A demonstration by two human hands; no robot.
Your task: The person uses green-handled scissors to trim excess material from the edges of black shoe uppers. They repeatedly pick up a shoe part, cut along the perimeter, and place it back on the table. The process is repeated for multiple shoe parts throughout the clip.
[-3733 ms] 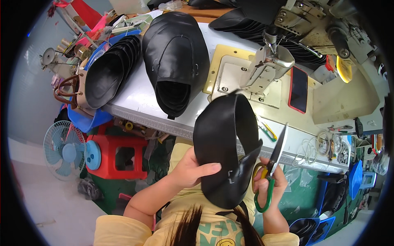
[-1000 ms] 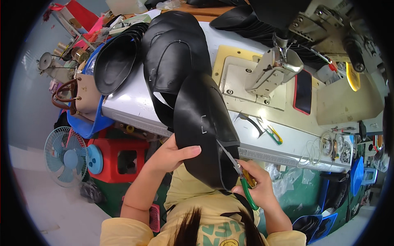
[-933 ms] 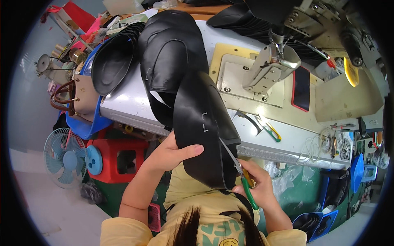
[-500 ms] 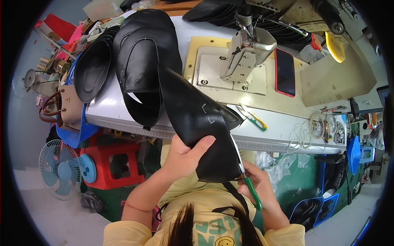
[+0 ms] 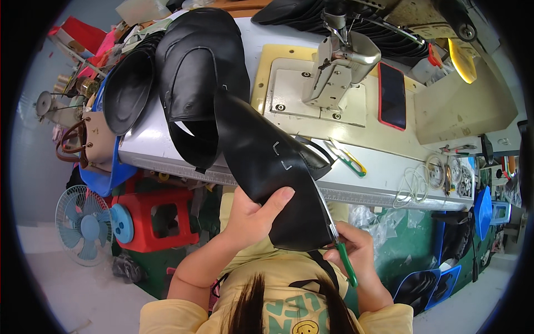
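Note:
My left hand [image 5: 253, 217] is closed on a large black leather piece [image 5: 261, 150], thumb on top and fingers underneath. White stitched corner marks show on its face. My right hand [image 5: 357, 249] grips green-handled scissors [image 5: 346, 264], whose blades lie along the leather's right edge; how far apart they are is hard to see. By the far end of that edge curves a narrow dark strip [image 5: 318, 146]. The leather's far end adjoins a stitched black leather piece [image 5: 192, 83] resting on the white table [image 5: 150, 147].
Beyond the leather stands a sewing machine [image 5: 339, 72], with a red-edged phone [image 5: 392, 96] to its right. Thread snips [image 5: 346, 158] and a white cord coil [image 5: 411, 187] lie near the table's front edge. A red stool [image 5: 158, 220] and a blue fan [image 5: 86, 227] are at left.
The view has shifted slightly, so the background sits a little further right. My right hand and the scissors have moved a touch; both hands keep their hold.

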